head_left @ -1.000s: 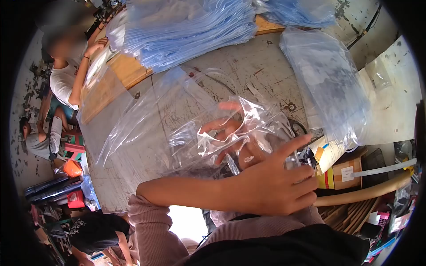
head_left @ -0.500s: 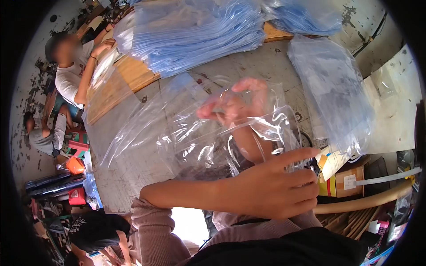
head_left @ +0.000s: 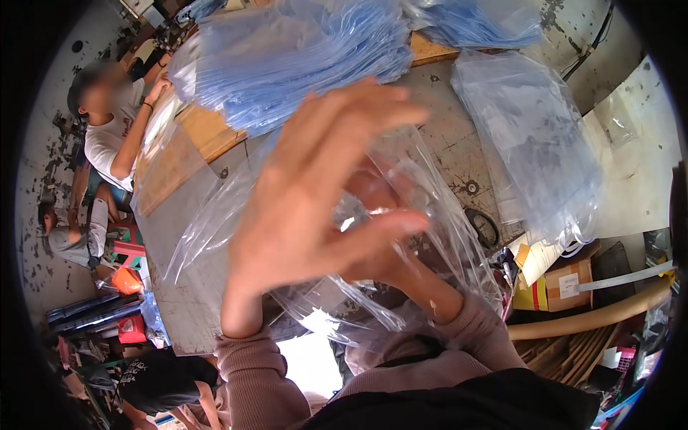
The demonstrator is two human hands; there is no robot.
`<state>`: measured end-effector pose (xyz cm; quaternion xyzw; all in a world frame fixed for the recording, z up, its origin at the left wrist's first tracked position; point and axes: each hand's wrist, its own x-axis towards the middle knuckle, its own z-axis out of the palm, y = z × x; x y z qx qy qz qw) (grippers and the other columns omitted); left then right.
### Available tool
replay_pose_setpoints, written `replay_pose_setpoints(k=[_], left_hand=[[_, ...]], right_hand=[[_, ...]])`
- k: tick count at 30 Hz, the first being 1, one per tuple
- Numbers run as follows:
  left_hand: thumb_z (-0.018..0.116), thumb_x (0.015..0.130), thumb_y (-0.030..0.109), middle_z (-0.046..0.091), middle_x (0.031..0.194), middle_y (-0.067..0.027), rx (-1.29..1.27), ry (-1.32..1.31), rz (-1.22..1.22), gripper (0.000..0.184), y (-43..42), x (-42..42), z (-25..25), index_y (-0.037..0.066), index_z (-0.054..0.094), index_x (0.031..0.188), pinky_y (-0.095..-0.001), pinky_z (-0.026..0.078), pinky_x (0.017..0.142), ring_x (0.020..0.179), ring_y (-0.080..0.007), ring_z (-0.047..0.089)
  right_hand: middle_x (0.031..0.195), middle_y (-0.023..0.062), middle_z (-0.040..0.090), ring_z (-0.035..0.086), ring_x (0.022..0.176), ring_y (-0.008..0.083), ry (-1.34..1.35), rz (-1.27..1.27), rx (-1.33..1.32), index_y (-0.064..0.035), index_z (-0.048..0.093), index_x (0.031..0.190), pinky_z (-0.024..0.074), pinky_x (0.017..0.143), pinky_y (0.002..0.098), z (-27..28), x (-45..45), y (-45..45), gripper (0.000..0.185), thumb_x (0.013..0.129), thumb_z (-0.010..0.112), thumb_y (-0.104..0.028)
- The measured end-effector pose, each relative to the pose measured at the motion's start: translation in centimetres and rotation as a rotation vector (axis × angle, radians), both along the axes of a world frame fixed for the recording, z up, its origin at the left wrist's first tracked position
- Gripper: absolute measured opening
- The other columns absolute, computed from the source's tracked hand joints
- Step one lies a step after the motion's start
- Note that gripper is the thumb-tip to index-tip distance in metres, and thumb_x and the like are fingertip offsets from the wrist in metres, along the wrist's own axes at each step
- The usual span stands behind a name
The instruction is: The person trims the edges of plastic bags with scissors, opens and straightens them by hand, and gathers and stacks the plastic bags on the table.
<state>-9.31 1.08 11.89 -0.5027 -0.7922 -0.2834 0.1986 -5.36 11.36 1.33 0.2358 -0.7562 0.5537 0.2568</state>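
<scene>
My left hand [head_left: 304, 183] is raised over the middle of the table, smeared by motion, with the thumb held apart from the fingers and nothing between them. Behind it is my right hand [head_left: 376, 188], seen through a crumpled clear plastic bag [head_left: 448, 215] that lies around it and over the wrist. My left hand covers most of the right fingers, so their grip is hidden. Clear film [head_left: 208, 233] also spreads to the left on the grey table [head_left: 190, 294].
A thick stack of bluish plastic bags [head_left: 308, 68] lies at the back, with another stack [head_left: 476, 25] beside it. Flat clear bags [head_left: 530, 143] lie at the right, near a black loop [head_left: 481, 228]. A cardboard box [head_left: 570, 283] stands below the right edge. A person [head_left: 111, 136] works at the far left.
My left hand has swung up and left from the lower right, across the bag. The right hand, inside the plastic, is now largely covered by it. The bag has shifted toward my body.
</scene>
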Motion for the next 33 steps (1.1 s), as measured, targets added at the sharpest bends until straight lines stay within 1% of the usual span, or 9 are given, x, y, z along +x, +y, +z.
replay_pose_setpoints(k=[3,4,8,12,17,20,22,26,33], left_hand=[[0.073,0.071,0.033,0.057,0.113,-0.0149,0.024,-0.312,-0.174,0.053,-1.4,-1.6,-0.2,0.004,0.056,0.113,-0.046,0.043,0.091,0.108,-0.0303,0.056],[0.077,0.069,0.022,0.059,0.105,-0.012,0.031,-0.474,-0.29,0.048,-1.6,-1.8,-0.1,0.005,0.056,0.108,-0.0406,0.052,0.083,0.104,-0.0315,0.057],[0.074,0.07,0.013,0.059,0.104,-0.0118,-0.025,-0.588,-0.378,0.041,-2.3,-1.6,0.4,0.003,0.055,0.105,-0.0387,0.054,0.074,0.107,-0.0308,0.056],[0.069,0.074,0.015,0.044,0.129,-0.0312,-0.14,-0.593,-0.398,0.029,-3.0,-2.1,0.6,0.004,0.056,0.098,-0.0439,0.045,0.086,0.113,-0.0355,0.053],[0.071,0.074,0.018,0.042,0.128,-0.0332,-0.126,-0.339,-0.627,0.041,-2.7,-3.3,0.2,0.002,0.051,0.106,-0.0476,0.045,0.089,0.118,-0.0391,0.049],[0.073,0.074,0.019,0.04,0.13,-0.0328,-0.01,-0.808,-0.273,0.053,-2.5,-1.7,-0.1,0.0,0.041,0.112,-0.0483,0.046,0.089,0.119,-0.0408,0.047],[0.073,0.074,0.018,0.038,0.131,-0.0324,0.038,-0.739,-0.356,0.057,-2.6,-2.1,-0.9,0.0,0.034,0.112,-0.0466,0.048,0.088,0.12,-0.0405,0.047],[0.073,0.074,0.016,0.039,0.131,-0.0314,-0.082,-0.888,-0.148,0.051,-2.8,-1.7,0.2,0.001,0.036,0.105,-0.0442,0.048,0.089,0.12,-0.038,0.048],[0.075,0.072,0.019,0.047,0.127,-0.0274,-0.085,-0.634,-0.359,0.043,-2.4,-2.6,-0.4,0.001,0.046,0.097,-0.033,0.05,0.08,0.115,-0.0331,0.053]], right_hand=[[0.116,0.0178,0.052,0.041,0.12,0.0347,0.254,-0.186,0.091,0.0004,0.037,0.131,0.0369,0.094,0.0474,-0.5,0.5,-0.5,0.082,0.066,0.075,-0.03],[0.116,0.0181,0.051,0.041,0.119,0.0349,0.287,-0.199,0.097,0.0005,0.038,0.131,0.0372,0.094,0.0474,-0.8,0.6,-0.7,0.081,0.066,0.075,-0.029],[0.119,0.019,0.05,0.043,0.117,0.0361,0.235,-0.119,0.115,0.0007,0.039,0.13,0.0384,0.093,0.0474,-0.9,0.9,-0.9,0.076,0.066,0.073,-0.025],[0.121,0.02,0.049,0.044,0.115,0.0372,0.166,-0.06,0.129,0.0009,0.041,0.129,0.0396,0.091,0.0474,-1.0,0.9,-0.7,0.072,0.067,0.071,-0.021],[0.123,0.0212,0.047,0.046,0.112,0.0386,0.106,-0.034,0.154,0.0012,0.043,0.128,0.041,0.09,0.0473,-1.3,0.7,-0.5,0.068,0.067,0.068,-0.016],[0.125,0.022,0.047,0.047,0.11,0.0394,0.082,-0.025,0.17,0.0014,0.044,0.127,0.0419,0.089,0.0473,-1.4,0.7,-0.3,0.065,0.068,0.067,-0.013],[0.126,0.0225,0.046,0.048,0.109,0.04,0.067,-0.025,0.19,0.0015,0.044,0.126,0.0425,0.088,0.0473,-1.4,0.9,-0.2,0.063,0.068,0.066,-0.011],[0.124,0.0221,0.047,0.049,0.107,0.0394,0.062,0.009,0.167,0.0014,0.046,0.123,0.043,0.086,0.047,-1.5,1.1,-0.6,0.059,0.068,0.065,-0.01],[0.118,0.0208,0.049,0.051,0.104,0.0375,0.037,0.061,0.074,0.0012,0.05,0.116,0.0434,0.083,0.0464,-1.6,1.0,-0.5,0.051,0.068,0.065,-0.009]])
